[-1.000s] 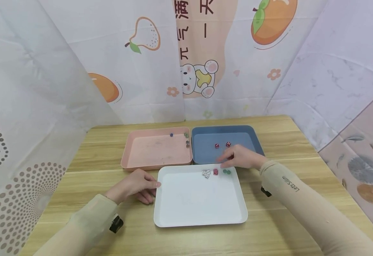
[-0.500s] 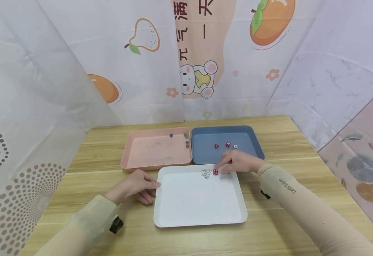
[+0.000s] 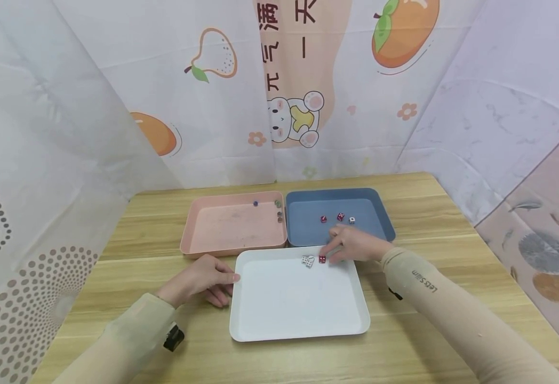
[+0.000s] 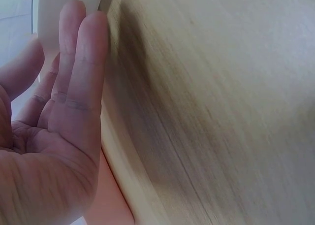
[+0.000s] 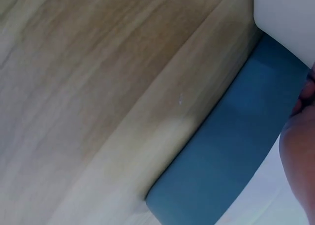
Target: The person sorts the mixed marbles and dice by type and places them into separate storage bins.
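The red die (image 3: 322, 260) sits at about one o'clock in the white tray (image 3: 298, 301). It should be light, hard and a bit slippery, and not easy to break. Best to pinch two flat sides, keeping off the white dice (image 3: 310, 262) at its nine o'clock. The right hand (image 3: 353, 245) has its fingers a little apart beside it, seemingly without a grip, though it's small to see. The left hand (image 3: 200, 278) lightly pinches the tray's rim near ten o'clock.
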`<action>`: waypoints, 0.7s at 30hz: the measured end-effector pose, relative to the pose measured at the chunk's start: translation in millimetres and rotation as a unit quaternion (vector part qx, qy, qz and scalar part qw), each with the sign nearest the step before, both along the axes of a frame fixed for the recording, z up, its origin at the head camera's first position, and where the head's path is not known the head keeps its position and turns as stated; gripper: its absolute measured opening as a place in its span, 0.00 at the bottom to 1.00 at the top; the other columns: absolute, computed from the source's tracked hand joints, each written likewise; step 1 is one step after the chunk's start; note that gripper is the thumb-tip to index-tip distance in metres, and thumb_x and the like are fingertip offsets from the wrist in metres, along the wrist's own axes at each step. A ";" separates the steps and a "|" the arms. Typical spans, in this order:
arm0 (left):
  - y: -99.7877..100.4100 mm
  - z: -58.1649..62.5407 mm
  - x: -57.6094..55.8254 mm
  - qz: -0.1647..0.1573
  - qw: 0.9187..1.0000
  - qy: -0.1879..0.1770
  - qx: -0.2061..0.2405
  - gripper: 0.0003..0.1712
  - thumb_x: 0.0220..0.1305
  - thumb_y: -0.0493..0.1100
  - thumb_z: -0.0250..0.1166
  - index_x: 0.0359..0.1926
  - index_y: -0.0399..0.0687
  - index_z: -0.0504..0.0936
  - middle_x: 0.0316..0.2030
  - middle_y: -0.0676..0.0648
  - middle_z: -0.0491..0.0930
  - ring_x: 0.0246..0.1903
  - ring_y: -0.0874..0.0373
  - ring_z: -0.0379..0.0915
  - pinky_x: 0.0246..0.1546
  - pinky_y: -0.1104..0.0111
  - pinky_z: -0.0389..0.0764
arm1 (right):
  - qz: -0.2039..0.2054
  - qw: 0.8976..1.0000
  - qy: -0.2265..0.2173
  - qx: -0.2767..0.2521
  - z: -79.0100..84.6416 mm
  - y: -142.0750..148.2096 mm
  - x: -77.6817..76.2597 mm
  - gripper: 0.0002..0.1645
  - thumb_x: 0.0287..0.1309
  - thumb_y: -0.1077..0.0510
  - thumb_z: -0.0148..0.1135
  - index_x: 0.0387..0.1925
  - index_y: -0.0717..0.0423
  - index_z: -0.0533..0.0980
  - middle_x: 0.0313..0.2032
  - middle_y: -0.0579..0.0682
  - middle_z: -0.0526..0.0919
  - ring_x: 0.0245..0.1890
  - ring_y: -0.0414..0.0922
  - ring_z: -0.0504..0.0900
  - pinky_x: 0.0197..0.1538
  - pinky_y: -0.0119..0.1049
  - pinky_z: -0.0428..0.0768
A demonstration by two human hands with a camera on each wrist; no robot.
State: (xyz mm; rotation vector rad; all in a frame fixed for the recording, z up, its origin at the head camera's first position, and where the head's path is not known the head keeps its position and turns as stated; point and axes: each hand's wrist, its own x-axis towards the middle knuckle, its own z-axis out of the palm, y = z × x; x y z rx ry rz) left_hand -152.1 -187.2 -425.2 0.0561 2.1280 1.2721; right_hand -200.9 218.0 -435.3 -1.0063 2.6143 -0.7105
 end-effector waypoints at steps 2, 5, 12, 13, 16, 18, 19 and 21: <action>-0.3 -0.2 0.0 -0.001 1.000 0.000 0.001 0.16 0.68 0.46 0.70 0.43 0.35 0.87 0.30 0.40 0.87 0.23 0.52 0.85 0.31 0.56 0.89 | 0.000 1.000 -0.001 -0.003 -0.7 0.1 0.1 0.17 0.54 0.54 0.78 0.47 0.46 0.89 0.28 0.40 0.58 0.35 0.40 0.58 0.35 0.31 0.57; -0.6 -0.4 -0.2 -0.001 1.000 0.001 0.003 0.16 0.68 0.46 0.70 0.43 0.35 0.87 0.30 0.40 0.87 0.23 0.52 0.85 0.31 0.57 0.89 | 0.001 1.000 -0.005 -0.008 -1.8 0.8 0.0 0.16 0.54 0.54 0.78 0.47 0.46 0.89 0.28 0.41 0.58 0.36 0.40 0.59 0.36 0.31 0.58; -0.6 0.0 -0.3 0.001 1.000 0.002 0.004 0.16 0.68 0.46 0.70 0.43 0.35 0.87 0.29 0.40 0.86 0.24 0.53 0.85 0.31 0.57 0.89 | 0.002 1.000 -0.012 -0.016 -0.3 0.9 0.4 0.19 0.55 0.55 0.78 0.50 0.48 0.88 0.28 0.41 0.56 0.36 0.41 0.57 0.35 0.31 0.57; -0.6 0.1 -0.2 0.001 1.000 0.002 0.004 0.16 0.68 0.46 0.70 0.42 0.35 0.87 0.29 0.40 0.86 0.24 0.53 0.85 0.31 0.57 0.89 | 0.005 1.000 -0.010 -0.015 -0.2 0.5 0.3 0.19 0.55 0.55 0.78 0.50 0.48 0.88 0.28 0.41 0.55 0.35 0.41 0.57 0.35 0.31 0.56; -0.5 0.4 -0.1 0.002 1.000 0.001 0.004 0.16 0.68 0.46 0.70 0.42 0.34 0.87 0.30 0.40 0.86 0.24 0.53 0.85 0.31 0.57 0.89 | 0.012 1.000 0.000 -0.007 -1.0 -0.5 0.2 0.18 0.55 0.55 0.77 0.49 0.48 0.88 0.28 0.41 0.54 0.35 0.40 0.56 0.35 0.32 0.56; -0.3 0.2 0.0 0.002 1.000 -0.001 0.004 0.17 0.69 0.47 0.69 0.43 0.34 0.87 0.30 0.40 0.86 0.24 0.52 0.85 0.31 0.57 0.89 | 0.013 1.000 0.003 -0.005 -2.5 -1.1 0.2 0.17 0.54 0.55 0.78 0.48 0.47 0.89 0.28 0.41 0.54 0.35 0.40 0.56 0.35 0.32 0.55; -0.2 0.1 0.1 0.001 1.000 -0.001 0.004 0.17 0.69 0.47 0.69 0.43 0.34 0.87 0.30 0.40 0.86 0.24 0.52 0.85 0.31 0.57 0.89 | 0.012 1.000 0.004 -0.005 -3.4 -1.1 0.3 0.17 0.54 0.55 0.78 0.48 0.47 0.89 0.28 0.41 0.54 0.36 0.40 0.56 0.35 0.32 0.55; 0.0 -0.3 0.1 0.001 1.000 -0.002 0.004 0.17 0.69 0.47 0.69 0.43 0.34 0.87 0.30 0.40 0.86 0.24 0.52 0.86 0.31 0.57 0.89 | 0.011 1.000 0.006 -0.006 -4.9 -1.1 0.7 0.16 0.54 0.55 0.78 0.47 0.46 0.89 0.28 0.41 0.55 0.36 0.40 0.57 0.35 0.33 0.55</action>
